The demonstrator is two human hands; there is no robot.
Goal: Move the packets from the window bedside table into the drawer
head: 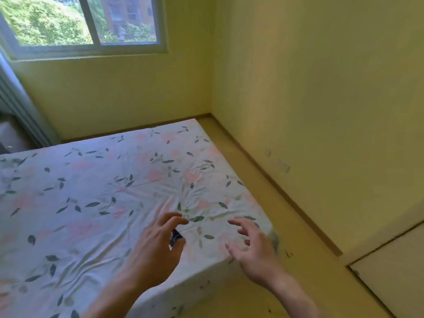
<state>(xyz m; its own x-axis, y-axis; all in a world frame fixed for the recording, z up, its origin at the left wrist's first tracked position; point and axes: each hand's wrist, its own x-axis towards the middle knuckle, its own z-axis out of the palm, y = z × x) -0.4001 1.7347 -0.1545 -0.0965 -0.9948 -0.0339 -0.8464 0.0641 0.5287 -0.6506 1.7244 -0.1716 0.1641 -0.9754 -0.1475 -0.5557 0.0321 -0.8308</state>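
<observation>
Pale yellow walls are filling most of the view, meeting in a corner behind the bed. A bed in a white sheet printed with pink flowers and dark green leaves is taking up the lower left, its near corner pointing toward the viewer. A strip of tan floor is running between the bed and the right wall. A window is sitting at the upper left, showing trees and a brick building outside, and a pale curtain is hanging below its left edge.

The left hand is hovering over the bed's near corner with its fingers loosely curled and spread; a small dark thing is peeking out beside the thumb, perhaps held there, though blur is making that hard to tell. The right hand is hovering just beside the bed's edge, fingers apart and relaxed, holding nothing. No packets, bedside counter or drawer are showing here.
</observation>
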